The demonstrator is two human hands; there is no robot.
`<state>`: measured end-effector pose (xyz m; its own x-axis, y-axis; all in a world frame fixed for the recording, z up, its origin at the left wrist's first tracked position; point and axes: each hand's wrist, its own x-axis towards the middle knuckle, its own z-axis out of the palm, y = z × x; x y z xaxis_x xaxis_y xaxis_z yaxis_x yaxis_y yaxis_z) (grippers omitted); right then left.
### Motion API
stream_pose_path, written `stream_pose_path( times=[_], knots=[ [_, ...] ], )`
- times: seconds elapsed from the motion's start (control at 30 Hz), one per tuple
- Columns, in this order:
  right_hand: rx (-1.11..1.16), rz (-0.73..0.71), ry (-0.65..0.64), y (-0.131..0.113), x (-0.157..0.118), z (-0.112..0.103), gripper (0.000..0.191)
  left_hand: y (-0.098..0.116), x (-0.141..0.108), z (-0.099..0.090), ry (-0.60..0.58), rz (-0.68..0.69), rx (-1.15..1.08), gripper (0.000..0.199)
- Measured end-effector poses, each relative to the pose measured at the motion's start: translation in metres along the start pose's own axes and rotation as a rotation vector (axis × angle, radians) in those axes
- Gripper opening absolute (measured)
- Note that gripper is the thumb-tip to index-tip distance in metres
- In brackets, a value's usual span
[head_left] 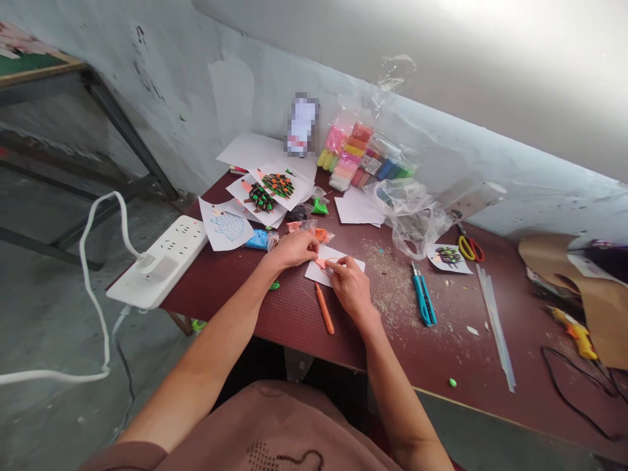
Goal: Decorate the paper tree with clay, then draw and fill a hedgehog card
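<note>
A small white card (pixel 356 264) lies on the table with a flat piece of pink clay (pixel 321 263) on it and part of a drawn outline. My right hand (pixel 350 284) rests over the card, its fingers bent and the index fingertip on the pink clay. Just up and to the left, my left hand (pixel 297 250) has its fingertips drawn together; whatever is between them is hidden. An orange pen-like stick (pixel 324 309) lies below the card. Behind the hands is a bag of orange clay (pixel 322 235).
Hedgehog pictures (pixel 277 185) and packs of coloured clay (pixel 358 154) lie along the back. To the right are a teal cutter (pixel 423 297), scissors (pixel 471 247), clear sticks (pixel 495 330) and a yellow glue gun (pixel 579 333). A power strip (pixel 164 255) sits at the left edge.
</note>
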<state>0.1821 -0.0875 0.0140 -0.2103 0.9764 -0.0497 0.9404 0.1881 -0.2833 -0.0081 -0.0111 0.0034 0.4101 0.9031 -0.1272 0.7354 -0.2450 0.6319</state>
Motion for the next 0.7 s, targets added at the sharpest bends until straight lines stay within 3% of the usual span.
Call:
stream_pose_path(
  times=[0.3,0.7],
  knots=[
    [0.083,-0.021,0.133,0.003,-0.004,0.005,0.039,0.002,-0.003,-0.002,0.016,0.018,-0.006,0.014],
    [-0.095,-0.116,0.013,-0.011,-0.005,0.006,0.047,0.005,-0.004,-0.007,-0.025,0.02,0.005,0.013]
  ],
)
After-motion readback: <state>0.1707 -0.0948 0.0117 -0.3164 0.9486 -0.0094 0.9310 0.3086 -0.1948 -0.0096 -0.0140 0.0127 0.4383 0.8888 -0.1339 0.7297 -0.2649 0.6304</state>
